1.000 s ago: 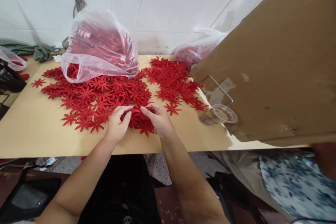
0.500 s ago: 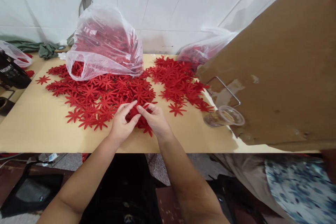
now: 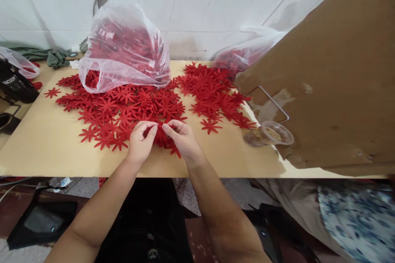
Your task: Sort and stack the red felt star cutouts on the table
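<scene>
My left hand (image 3: 141, 141) is closed in a pinch, thumb against forefinger, at the near edge of a heap of red flower-shaped cutouts (image 3: 106, 104). Facing it, my right hand (image 3: 184, 139) pinches too, and the fingertips of both hands almost meet. A red flower cutout (image 3: 160, 125) shows between the fingertips, gripped from both sides. Its outline blends into the red pieces behind, and my fingers hide part of it.
Behind the heap stands a clear plastic bag (image 3: 126, 49) full of red pieces. More cutouts (image 3: 212, 94) spread to the right, beside a tipped clear plastic cup (image 3: 267, 134) and a big brown cardboard sheet (image 3: 336, 78). A black vacuum flask (image 3: 18, 84) is at far left.
My left thumb and forefinger have closed from a wider gap into a pinch at the flower cutout. The right hand keeps its pinch. The view has shifted slightly.
</scene>
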The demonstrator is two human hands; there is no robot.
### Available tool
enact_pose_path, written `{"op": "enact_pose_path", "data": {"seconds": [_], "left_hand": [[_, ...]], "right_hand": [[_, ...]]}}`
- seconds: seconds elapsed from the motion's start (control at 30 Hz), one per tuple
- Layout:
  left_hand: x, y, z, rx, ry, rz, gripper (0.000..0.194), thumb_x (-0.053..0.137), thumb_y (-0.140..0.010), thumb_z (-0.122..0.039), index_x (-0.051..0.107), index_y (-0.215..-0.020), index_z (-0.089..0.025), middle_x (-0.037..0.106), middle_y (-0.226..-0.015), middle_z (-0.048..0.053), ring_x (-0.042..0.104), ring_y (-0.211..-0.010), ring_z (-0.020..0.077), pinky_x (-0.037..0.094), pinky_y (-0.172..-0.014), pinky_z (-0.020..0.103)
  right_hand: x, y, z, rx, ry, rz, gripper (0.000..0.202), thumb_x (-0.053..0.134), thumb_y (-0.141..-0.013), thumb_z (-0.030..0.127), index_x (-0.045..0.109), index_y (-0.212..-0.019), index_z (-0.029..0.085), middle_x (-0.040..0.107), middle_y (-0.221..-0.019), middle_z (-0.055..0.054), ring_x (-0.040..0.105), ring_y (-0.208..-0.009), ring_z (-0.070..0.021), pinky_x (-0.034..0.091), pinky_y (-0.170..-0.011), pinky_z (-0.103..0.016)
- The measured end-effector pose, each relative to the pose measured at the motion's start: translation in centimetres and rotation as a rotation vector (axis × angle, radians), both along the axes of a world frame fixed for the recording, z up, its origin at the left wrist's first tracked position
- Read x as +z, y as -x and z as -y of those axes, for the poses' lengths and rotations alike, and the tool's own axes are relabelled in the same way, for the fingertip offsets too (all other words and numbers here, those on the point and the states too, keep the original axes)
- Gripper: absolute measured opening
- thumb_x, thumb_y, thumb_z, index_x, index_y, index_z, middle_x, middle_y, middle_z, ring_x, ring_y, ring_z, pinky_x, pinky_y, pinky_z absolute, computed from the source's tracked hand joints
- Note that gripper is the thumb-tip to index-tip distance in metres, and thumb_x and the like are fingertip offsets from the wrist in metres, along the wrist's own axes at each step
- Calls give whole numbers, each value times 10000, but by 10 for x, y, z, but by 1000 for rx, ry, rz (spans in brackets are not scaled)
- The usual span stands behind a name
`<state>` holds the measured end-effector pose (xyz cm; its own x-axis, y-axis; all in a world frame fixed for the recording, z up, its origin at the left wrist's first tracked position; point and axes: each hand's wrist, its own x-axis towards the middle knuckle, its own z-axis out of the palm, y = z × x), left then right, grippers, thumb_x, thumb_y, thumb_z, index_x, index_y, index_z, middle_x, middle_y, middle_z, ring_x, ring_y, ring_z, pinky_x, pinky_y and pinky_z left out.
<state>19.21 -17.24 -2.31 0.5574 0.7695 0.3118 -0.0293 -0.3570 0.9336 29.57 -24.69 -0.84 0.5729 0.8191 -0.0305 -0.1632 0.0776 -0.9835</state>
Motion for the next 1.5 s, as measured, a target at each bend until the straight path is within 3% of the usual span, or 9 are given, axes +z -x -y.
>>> {"op": "enact_pose_path", "data": {"seconds": [0.17,0.47,0.67,0.97,1.17,1.27,1.37,1.43,1.5], "left_hand": [[-2,0,2,39,102,59,116,531,-788,-272,582,-797,-168,599,-836,30,552,-805,123,439,-775,264],[5,3,-10,92,716,295,112,529,-729,-211,468,-820,-186,617,-750,-15,545,-564,71,410,-550,201],[5,5,-6,-14,570,196,182,487,-675,-108,601,-802,-169,597,-738,-19,508,-609,58,401,-598,190],[6,3,-3,-237,562,141,257,648,-666,-309,615,-885,-178,623,-892,5,543,-814,115,412,-780,258],[4,3,-3,-150,460,108,155,652,-666,-286,581,-721,-160,563,-708,-30,486,-684,78,403,-710,228],[5,3,-3,-111,477,109,125,619,-692,-264,582,-751,-160,561,-731,-22,489,-673,74,411,-680,217],[6,4,-3,-115,497,105,140,570,-728,-228,594,-850,-164,569,-763,-2,518,-691,82,423,-642,206],[9,4,-3,-144,529,78,165,545,-746,-209,592,-897,-165,574,-750,2,520,-647,73,419,-598,193],[17,2,-4,-179,571,40,182,527,-762,-215,590,-927,-170,592,-768,8,514,-600,60,410,-559,182]], "right_hand": [[-2,3,-6,-28,-6,29,429,721,-561,517,466,-540,173,393,-461,74,294,-438,-43,222,-433,-203],[-10,-6,-4,-113,-65,-89,349,719,-587,480,524,-645,196,467,-542,65,385,-472,-59,313,-470,-198],[-10,-1,-5,-99,-79,-137,373,780,-499,413,565,-716,200,537,-593,63,456,-522,-61,366,-527,-194],[-4,-1,-2,20,-33,57,417,692,-610,528,474,-567,175,396,-491,69,334,-462,-53,264,-455,-201],[-3,6,-2,36,-46,150,436,607,-704,526,411,-534,175,334,-480,75,264,-451,-46,231,-437,-200],[0,-9,-2,-76,-42,170,404,625,-685,504,427,-552,177,357,-493,74,303,-453,-49,266,-439,-192],[4,-53,-3,-346,4,267,318,625,-686,450,484,-607,176,445,-539,53,403,-484,-71,358,-479,-209],[7,-89,-2,-538,111,364,249,633,-681,380,560,-774,161,560,-679,-4,518,-590,-121,444,-567,-266],[11,-118,2,-633,253,495,415,669,-640,315,561,-997,131,609,-916,-96,585,-779,-191,483,-698,-347]]}}
